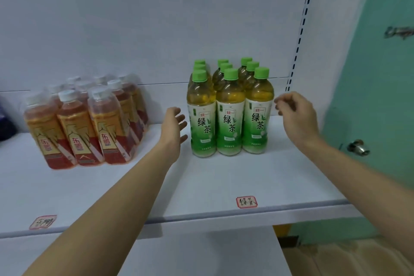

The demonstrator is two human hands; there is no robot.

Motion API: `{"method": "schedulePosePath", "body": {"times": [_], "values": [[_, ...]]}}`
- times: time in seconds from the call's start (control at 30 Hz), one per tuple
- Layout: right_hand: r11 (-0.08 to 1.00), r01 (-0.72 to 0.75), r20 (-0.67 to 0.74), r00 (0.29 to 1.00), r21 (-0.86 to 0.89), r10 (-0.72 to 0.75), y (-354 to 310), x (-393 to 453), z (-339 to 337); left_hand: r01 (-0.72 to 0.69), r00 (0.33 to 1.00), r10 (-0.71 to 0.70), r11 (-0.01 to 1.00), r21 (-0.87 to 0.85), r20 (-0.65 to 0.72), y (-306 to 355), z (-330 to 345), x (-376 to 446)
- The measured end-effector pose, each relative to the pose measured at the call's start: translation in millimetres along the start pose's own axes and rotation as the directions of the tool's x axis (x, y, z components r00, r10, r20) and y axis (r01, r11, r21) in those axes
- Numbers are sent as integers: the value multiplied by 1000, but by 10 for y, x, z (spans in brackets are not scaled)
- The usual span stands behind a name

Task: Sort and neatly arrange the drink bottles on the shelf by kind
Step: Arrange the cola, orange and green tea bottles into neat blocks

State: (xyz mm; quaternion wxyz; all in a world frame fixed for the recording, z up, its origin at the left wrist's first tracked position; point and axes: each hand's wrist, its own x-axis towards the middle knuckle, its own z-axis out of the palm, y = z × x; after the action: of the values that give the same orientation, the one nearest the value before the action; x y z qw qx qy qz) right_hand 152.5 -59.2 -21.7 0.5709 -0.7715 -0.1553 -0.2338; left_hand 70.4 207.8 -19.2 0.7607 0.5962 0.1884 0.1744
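Several green tea bottles [229,114] with green caps stand in a tight block of rows on the white shelf [224,177], right of centre. Several orange drink bottles [83,127] with clear caps and red-gold labels stand grouped on the left. My left hand [173,127] hovers just left of the green block, fingers straight, palm toward the bottles, a small gap between. My right hand [293,114] hovers just right of the block with fingers loosely curled, holding nothing.
Two handwritten labels are stuck on the shelf's front: one [43,222] below the orange bottles, one [246,202] below the green ones. A dark object [5,123] sits at the far left. A slotted upright [301,29] and a teal wall [380,74] lie to the right.
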Motion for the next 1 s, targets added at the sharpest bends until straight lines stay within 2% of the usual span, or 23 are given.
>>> {"method": "schedulePosePath", "body": {"times": [0.03, 0.1, 0.17, 0.27, 0.47, 0.57, 1.0], "values": [[975, -165, 6, 986, 150, 166, 9, 115, 86, 14, 1000, -14, 999, -35, 7, -1, 44, 59], [820, -394, 110, 916, 415, 385, 62, 280, 258, 22, 999, -20, 995, -96, 29, -44, 118, 166], [689, -505, 266, 862, 519, 432, 178, 371, 412, 43, 998, -37, 990, -136, 50, -126, 156, 242], [595, -602, 467, 795, 532, 387, 363, 348, 590, 71, 987, -45, 983, -169, 154, -275, 160, 343], [510, -646, 556, 758, 568, 342, 567, 361, 629, 11, 974, 13, 994, -108, 224, -413, 159, 499], [524, -630, 547, 770, 573, 327, 549, 340, 645, -19, 976, 39, 995, -96, 213, -439, 148, 531], [501, -667, 623, 729, 552, 285, 498, 347, 674, -80, 974, 93, 995, -67, 207, -421, 96, 551]]}}
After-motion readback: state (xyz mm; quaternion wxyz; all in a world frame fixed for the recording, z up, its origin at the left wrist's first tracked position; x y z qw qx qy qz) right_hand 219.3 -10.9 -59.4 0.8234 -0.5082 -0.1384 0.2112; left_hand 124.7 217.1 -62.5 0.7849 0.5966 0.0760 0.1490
